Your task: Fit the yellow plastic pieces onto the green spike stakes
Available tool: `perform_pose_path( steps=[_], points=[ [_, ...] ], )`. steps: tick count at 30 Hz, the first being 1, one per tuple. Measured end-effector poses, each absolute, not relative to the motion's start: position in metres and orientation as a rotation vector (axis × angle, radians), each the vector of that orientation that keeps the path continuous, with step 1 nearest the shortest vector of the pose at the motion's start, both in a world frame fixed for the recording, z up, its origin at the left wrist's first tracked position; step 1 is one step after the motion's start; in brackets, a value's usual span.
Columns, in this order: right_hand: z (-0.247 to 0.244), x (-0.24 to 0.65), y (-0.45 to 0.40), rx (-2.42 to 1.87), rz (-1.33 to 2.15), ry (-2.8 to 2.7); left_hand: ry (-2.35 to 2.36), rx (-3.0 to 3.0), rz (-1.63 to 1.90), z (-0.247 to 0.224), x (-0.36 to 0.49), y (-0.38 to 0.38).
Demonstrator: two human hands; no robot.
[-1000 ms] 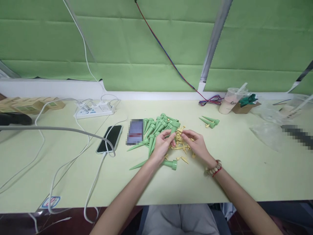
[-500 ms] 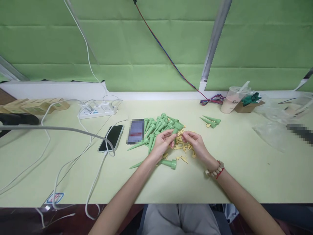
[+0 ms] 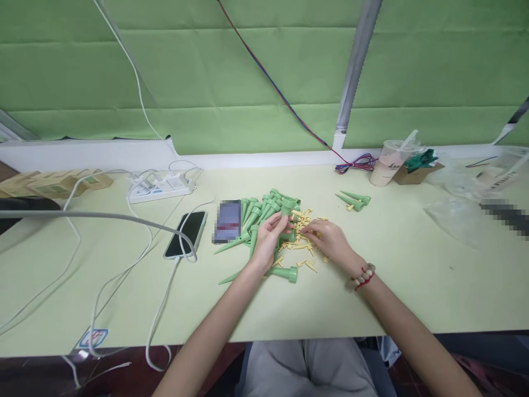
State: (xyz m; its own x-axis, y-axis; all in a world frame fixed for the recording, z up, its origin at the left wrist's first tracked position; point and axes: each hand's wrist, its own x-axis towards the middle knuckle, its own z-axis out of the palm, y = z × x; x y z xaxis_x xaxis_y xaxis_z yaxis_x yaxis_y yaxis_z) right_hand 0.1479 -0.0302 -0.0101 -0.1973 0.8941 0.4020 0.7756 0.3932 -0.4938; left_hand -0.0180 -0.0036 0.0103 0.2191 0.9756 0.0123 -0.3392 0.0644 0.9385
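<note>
My left hand (image 3: 268,240) is closed around a green plastic watering spike (image 3: 290,206), its wide hollow end turned up. My right hand (image 3: 328,238) reaches down at the small yellow plastic pieces (image 3: 303,223), thumb and fingers pinched together. Whatever is between those fingertips is too small to make out. Beside and behind my left hand lies a heap of green spikes (image 3: 257,209), pointed ends mostly toward me. Another green spike (image 3: 285,274) lies nearer the front, partly behind my left forearm.
Two green spikes (image 3: 353,201) with a yellow piece lie apart at the right. To the left are two phones, one black-screened (image 3: 190,231), white cables and a power strip (image 3: 161,187). A drink cup (image 3: 386,165), a small box (image 3: 413,173) and clear plastic bags (image 3: 450,218) stand right.
My hands have moved apart. The left has tipped the spike more upright, wide end up, while the right has gone from the spike down to the yellow pieces. The view has shifted slightly.
</note>
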Motion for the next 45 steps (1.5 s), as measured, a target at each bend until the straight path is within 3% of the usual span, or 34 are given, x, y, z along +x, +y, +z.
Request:
perform_pose_path(
  steps=[29,39,45],
  points=[
    [-0.021,0.145,-0.026,-1.368,0.095,-2.224,0.814,1.096,1.163,0.016,-0.021,-0.009],
    [-0.025,0.147,-0.023,-1.365,0.197,-2.118,0.881,1.08,1.153,0.017,-0.02,-0.007],
    [-0.02,0.141,-0.024,-1.284,0.484,-1.748,0.881,1.113,1.131,0.015,-0.021,-0.005]
  ],
)
